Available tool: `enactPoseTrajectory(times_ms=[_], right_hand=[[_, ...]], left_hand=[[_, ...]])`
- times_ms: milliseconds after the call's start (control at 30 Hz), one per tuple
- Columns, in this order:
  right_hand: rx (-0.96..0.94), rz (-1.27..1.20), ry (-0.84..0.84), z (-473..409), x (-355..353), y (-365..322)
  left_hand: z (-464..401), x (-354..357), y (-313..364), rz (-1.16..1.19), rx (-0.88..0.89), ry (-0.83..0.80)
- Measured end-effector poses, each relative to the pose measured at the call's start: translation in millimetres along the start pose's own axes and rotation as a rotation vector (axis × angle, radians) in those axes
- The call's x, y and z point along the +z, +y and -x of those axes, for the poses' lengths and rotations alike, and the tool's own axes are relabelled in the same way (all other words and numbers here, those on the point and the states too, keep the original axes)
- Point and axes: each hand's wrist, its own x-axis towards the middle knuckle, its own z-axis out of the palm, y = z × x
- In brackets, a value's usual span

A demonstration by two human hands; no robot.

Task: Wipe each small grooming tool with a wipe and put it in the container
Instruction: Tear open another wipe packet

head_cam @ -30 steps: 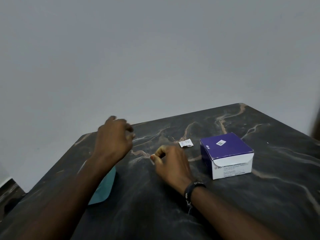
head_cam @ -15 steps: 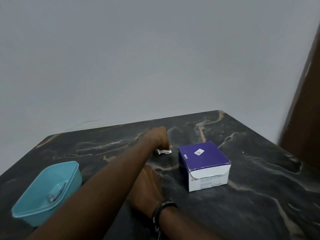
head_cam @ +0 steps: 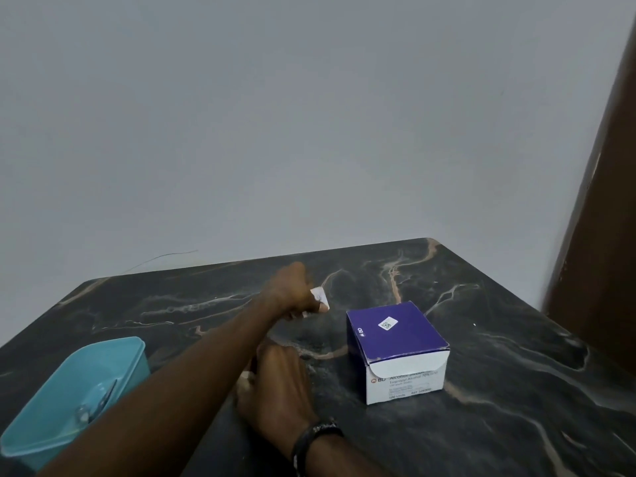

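From my head view, my left hand (head_cam: 292, 292) pinches a small wipe packet (head_cam: 320, 297) above the table (head_cam: 516, 390), beside the purple box (head_cam: 395, 349). My right hand (head_cam: 275, 383) is curled; holding what, I cannot tell. The packet may slip, because my pinch is only on its edge. The container (head_cam: 44, 442) holds one tool (head_cam: 99, 401).

Bare surface (head_cam: 516, 390) is seen right of and behind the purple box (head_cam: 395, 342). The front-left corner is occupied by the teal container (head_cam: 113, 352). The middle is crossed by both forearms; the right edge is bounded by a brown panel (head_cam: 605, 235).
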Motion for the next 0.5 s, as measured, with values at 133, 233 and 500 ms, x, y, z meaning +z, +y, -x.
enactPoseTrajectory(times_ms=[133,233,500], right_hand=[[0.085,-0.029,0.008,-6,4,3],[0.14,-0.082,0.017,-8,1,2],[0.169,-0.029,0.139,-16,-6,8]], left_hand=[[34,-23,-20,0.32,0.138,0.294],[65,-35,-42,0.488,0.114,0.424],[108,-3,-84,0.875,-0.015,0.619]])
